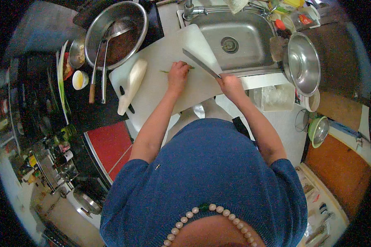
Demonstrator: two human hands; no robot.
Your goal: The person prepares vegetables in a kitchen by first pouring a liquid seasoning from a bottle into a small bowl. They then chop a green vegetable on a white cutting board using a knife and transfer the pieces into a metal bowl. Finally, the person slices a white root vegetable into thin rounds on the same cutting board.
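A white cutting board [154, 83] lies in front of me, one corner reaching over the sink. My left hand [178, 75] rests on it, fingers bent over a thin green piece [190, 67], perhaps a vegetable stalk; another thin green bit [164, 71] shows at the hand's left side. In my right hand [230, 85] is the handle of a knife [201, 64]; its dark blade slants up and left, apart from my left hand. A long peeled white root vegetable [135, 81] lies on the left part of the board, near its dark handle slot.
A steel basin [90, 40] with a strainer and a ladle stands at the upper left, beside a small bowl [80, 80] and green onions [61, 74]. The steel sink [250, 40] is behind the board. A steel bowl [304, 63] stands right of it.
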